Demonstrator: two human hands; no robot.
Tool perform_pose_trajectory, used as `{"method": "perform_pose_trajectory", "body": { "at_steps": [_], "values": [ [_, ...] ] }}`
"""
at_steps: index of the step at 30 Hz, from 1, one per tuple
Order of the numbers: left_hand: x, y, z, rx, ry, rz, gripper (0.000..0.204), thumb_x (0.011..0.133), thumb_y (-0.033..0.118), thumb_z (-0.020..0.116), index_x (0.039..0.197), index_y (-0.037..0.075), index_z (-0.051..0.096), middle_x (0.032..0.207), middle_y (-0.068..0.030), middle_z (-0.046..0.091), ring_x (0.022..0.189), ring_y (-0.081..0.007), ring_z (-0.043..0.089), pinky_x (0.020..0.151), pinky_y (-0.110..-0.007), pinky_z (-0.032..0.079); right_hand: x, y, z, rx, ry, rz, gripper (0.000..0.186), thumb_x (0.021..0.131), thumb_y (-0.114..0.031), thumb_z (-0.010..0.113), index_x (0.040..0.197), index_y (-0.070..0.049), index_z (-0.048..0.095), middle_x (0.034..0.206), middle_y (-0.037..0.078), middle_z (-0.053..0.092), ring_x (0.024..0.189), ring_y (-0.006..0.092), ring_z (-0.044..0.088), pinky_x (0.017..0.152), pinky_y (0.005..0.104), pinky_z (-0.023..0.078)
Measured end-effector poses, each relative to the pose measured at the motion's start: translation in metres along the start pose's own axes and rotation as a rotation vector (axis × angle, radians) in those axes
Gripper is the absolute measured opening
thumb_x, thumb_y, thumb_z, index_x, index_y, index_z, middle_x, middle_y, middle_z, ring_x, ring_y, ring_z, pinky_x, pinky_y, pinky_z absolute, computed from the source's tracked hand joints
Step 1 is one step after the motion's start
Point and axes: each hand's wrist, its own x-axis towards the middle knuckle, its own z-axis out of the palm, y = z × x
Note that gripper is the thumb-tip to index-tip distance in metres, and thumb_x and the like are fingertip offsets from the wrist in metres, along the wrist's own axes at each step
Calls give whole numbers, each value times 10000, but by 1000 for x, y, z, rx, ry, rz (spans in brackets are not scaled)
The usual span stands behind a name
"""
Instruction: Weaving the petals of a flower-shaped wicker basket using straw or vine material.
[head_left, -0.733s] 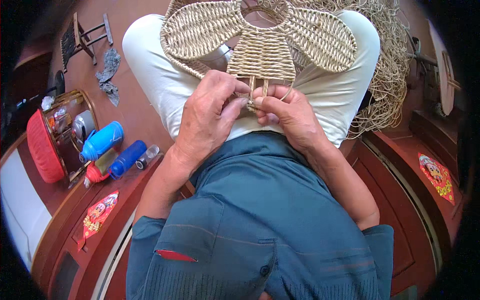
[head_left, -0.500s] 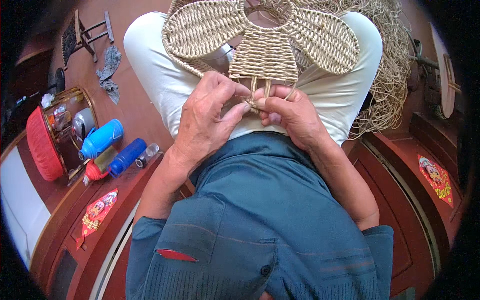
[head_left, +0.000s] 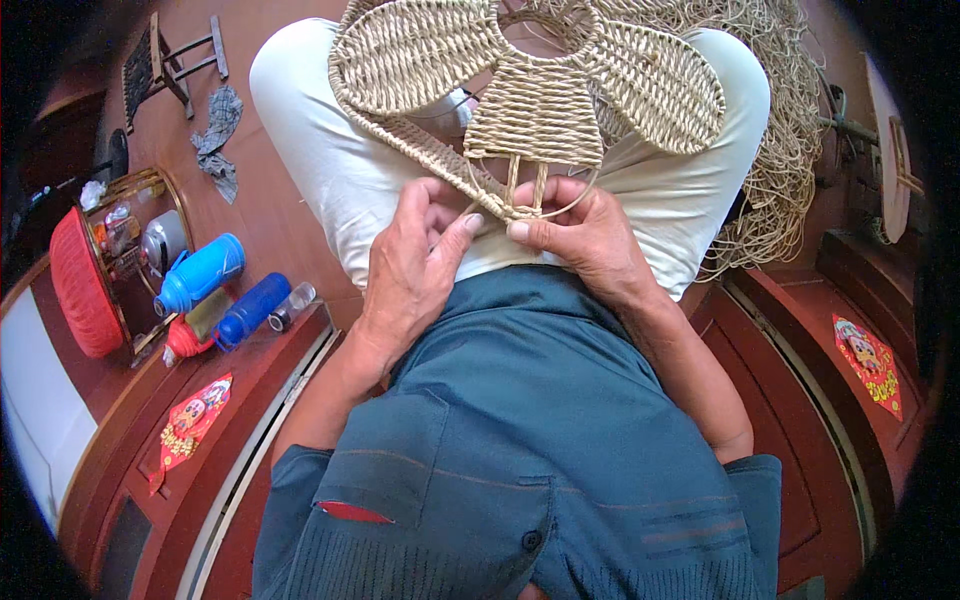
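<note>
Woven straw piece (head_left: 535,110) lies over the white trousers (head_left: 300,115), between the knees. Right hand (head_left: 592,237): thumb and fingers pinched on the near end of its braided rim (head_left: 450,170). Left hand (head_left: 412,255): half curled, thumb tip beside that rim (whether it grips anything cannot be told). A thin strand (head_left: 596,178) arcs by the right fingers.

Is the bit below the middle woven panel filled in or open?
Open: two bare strands run down from the woven panel to the braided edge, and white trousers show between them.
</note>
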Motion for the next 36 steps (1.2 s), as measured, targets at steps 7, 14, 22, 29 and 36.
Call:
{"method": "perform_pose_trajectory", "body": {
  "at_steps": [7, 14, 22, 29, 36],
  "values": [
    [-14, 3, -11, 343, -144, 311, 134, 1074, 185, 661, 1132, 66, 684, 783, -207, 689, 723, -405, 714, 655, -490, 542, -4, 6, 10, -68, 96, 1, 306, 955, -138, 851, 1224, -23, 761, 945, -27, 733, 798, 37, 617, 712, 199, 490],
    [4, 22, -35, 609, -254, 541, 156, 993, 118, 705, 1147, 96, 704, 876, -139, 720, 765, -351, 725, 662, -473, 551, -4, 7, 8, -8, 84, 5, 296, 963, -121, 841, 1227, -30, 741, 923, -42, 700, 782, 47, 583, 704, 222, 472],
    [44, 36, -13, 468, 58, 685, 168, 870, 148, 808, 1025, 111, 753, 956, -93, 671, 966, -324, 645, 853, -442, 485, 0, 10, 3, 49, 43, 19, 303, 973, -126, 836, 1239, -21, 736, 1016, -16, 730, 863, 60, 626, 802, 237, 524],
    [26, 38, 0, 556, 213, 560, 118, 913, 156, 798, 1000, 108, 734, 965, -98, 681, 932, -313, 670, 824, -432, 495, 1, 11, -1, 38, 20, 25, 300, 977, -106, 820, 1247, -10, 731, 1016, -14, 729, 871, 65, 627, 810, 242, 526],
    [20, 27, 9, 264, 81, 452, 94, 982, 95, 743, 1052, 32, 744, 909, -160, 720, 821, -354, 730, 712, -426, 554, 1, 15, -1, 113, -1, -18, 274, 970, -99, 817, 1225, -27, 748, 965, -36, 729, 806, 25, 603, 726, 202, 485]
  ]
}}
